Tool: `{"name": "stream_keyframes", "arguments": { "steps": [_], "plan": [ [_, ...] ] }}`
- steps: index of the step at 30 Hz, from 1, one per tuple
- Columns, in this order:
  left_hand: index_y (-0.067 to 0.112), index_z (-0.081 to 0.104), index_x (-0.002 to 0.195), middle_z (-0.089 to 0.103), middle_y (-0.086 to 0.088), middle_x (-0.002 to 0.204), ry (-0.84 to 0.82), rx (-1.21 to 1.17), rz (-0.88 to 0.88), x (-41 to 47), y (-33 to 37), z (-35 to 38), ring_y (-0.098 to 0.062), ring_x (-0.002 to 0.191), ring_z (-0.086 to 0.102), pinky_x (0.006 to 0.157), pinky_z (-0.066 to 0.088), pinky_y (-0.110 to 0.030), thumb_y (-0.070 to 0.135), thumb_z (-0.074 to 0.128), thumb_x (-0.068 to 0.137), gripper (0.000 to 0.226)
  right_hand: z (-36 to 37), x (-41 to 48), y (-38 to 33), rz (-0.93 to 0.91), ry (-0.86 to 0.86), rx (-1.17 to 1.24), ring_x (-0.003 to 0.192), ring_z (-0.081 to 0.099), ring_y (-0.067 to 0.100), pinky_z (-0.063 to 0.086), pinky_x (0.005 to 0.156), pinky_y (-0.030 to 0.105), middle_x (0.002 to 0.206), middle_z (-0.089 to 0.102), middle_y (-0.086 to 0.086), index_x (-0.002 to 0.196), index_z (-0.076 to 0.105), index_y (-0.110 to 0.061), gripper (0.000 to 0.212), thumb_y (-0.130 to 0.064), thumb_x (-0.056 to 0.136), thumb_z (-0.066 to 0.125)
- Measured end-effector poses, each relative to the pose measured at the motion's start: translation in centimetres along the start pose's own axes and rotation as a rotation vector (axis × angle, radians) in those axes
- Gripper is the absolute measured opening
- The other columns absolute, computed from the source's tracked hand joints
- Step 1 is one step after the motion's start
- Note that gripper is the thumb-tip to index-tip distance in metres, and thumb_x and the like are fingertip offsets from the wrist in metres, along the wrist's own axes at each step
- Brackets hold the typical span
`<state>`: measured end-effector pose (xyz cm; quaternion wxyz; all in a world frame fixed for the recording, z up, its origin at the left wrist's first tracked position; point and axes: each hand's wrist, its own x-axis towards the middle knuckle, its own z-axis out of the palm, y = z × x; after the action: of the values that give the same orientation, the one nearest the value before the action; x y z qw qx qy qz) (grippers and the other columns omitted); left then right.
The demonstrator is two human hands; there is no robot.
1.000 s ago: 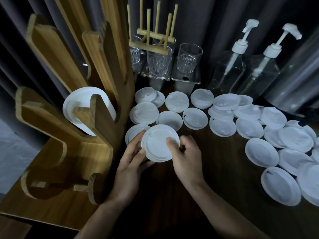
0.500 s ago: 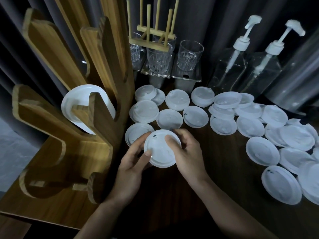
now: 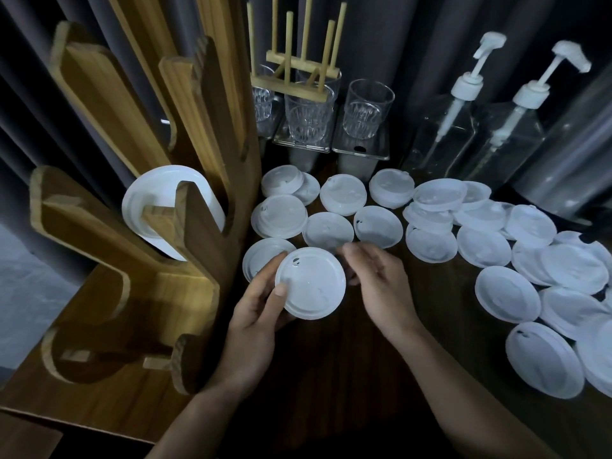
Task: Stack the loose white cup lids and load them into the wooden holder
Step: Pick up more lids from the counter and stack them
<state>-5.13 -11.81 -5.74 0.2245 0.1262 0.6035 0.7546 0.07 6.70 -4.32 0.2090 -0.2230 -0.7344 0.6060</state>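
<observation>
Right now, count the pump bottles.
2. One pump bottle stands at the back, right of the glasses; the other stands just right of it. None seems hidden.

Cup lids (image 3: 331, 231) white. Wooden holder (image 3: 185, 246) golden-brown, grained. Table (image 3: 331, 366) dark brown. Tumblers (image 3: 366, 109) clear, ribbed. Pump bottles (image 3: 440, 140) clear, white heads.

I get one view, the wide-angle head camera. It faces forward and down, close above the table (image 3: 447, 326) and lids (image 3: 506, 293).
</observation>
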Motion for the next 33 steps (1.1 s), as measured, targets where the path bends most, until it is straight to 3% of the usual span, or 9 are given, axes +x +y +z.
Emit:
{"name": "stream_keyframes", "arguments": {
  "steps": [3,5,10,17,22,25,30,33],
  "plan": [
    [0.039,0.062,0.138,0.066,0.022,0.134,0.041,-0.006,-0.006,0.2,-0.2,0.0,-0.001,0.125,0.063,0.092,0.06,-0.03,0.035,0.059,0.091,0.047,-1.3,1.7,1.1,-0.114,0.061,-0.336,0.089,0.069,0.001,0.054,0.081,0.018,0.096,0.075,-0.015,0.104,0.077,-0.027,0.016,-0.016,0.101,0.065],
    [0.041,0.061,0.139,0.065,0.024,0.134,0.058,-0.006,-0.015,0.2,-0.2,-0.1,0.0,0.125,0.062,0.096,0.06,-0.035,0.039,0.06,0.09,0.05,-1.9,3.0,2.1,-0.21,0.052,-0.583,0.09,0.066,0.004,0.057,0.085,0.028,0.109,0.07,-0.009,0.118,0.075,-0.023,0.024,-0.012,0.098,0.067],
    [0.042,0.062,0.139,0.065,0.022,0.137,0.067,-0.039,-0.037,0.2,-0.3,-0.1,-0.004,0.129,0.061,0.1,0.058,-0.04,0.041,0.06,0.089,0.05,-2.2,4.5,3.3,-0.317,-0.027,-0.889,0.114,0.057,0.022,0.058,0.086,0.038,0.125,0.052,0.002,0.137,0.068,-0.022,0.042,-0.013,0.096,0.071],
    [0.038,0.062,0.14,0.065,0.018,0.14,0.096,-0.082,-0.053,0.3,-0.4,-0.1,-0.007,0.13,0.062,0.099,0.058,-0.041,0.038,0.06,0.09,0.05,-2.2,4.0,4.4,-0.369,0.034,-0.877,0.107,0.057,0.025,0.059,0.07,0.041,0.112,0.052,0.003,0.103,0.077,-0.015,0.017,-0.009,0.087,0.08],
    [0.035,0.058,0.143,0.066,0.02,0.136,0.083,-0.079,-0.038,0.2,-0.4,0.0,-0.006,0.13,0.062,0.096,0.06,-0.037,0.032,0.06,0.092,0.052,-2.8,2.5,4.7,-0.436,0.073,-0.839,0.109,0.054,0.018,0.046,0.085,0.026,0.112,0.055,0.001,0.099,0.077,-0.014,0.015,-0.009,0.086,0.082],
    [0.041,0.059,0.139,0.066,0.028,0.129,0.091,-0.045,-0.009,0.2,-0.3,0.2,0.0,0.124,0.063,0.092,0.062,-0.034,0.031,0.061,0.092,0.048,-3.3,1.9,4.6,-0.488,0.106,-0.787,0.107,0.059,0.021,0.043,0.093,0.024,0.112,0.059,0.002,0.098,0.077,-0.011,0.014,-0.008,0.086,0.082],
    [0.047,0.053,0.139,0.066,0.027,0.13,0.085,-0.052,0.015,0.1,-0.2,0.3,0.0,0.125,0.063,0.092,0.061,-0.032,0.026,0.062,0.091,0.053,-3.1,0.7,3.1,-0.579,0.122,-0.712,0.11,0.062,0.02,0.041,0.101,0.028,0.117,0.065,0.0,0.094,0.074,-0.012,0.008,-0.019,0.091,0.076],
    [0.041,0.054,0.142,0.065,0.025,0.132,0.061,-0.025,0.033,0.0,0.0,0.4,-0.001,0.126,0.063,0.094,0.061,-0.034,0.025,0.062,0.092,0.053,-2.1,-0.1,1.7,-0.654,0.124,-0.663,0.111,0.063,0.023,0.045,0.099,0.037,0.12,0.066,0.002,0.091,0.07,-0.011,0.016,-0.027,0.092,0.069]
  ]
}}
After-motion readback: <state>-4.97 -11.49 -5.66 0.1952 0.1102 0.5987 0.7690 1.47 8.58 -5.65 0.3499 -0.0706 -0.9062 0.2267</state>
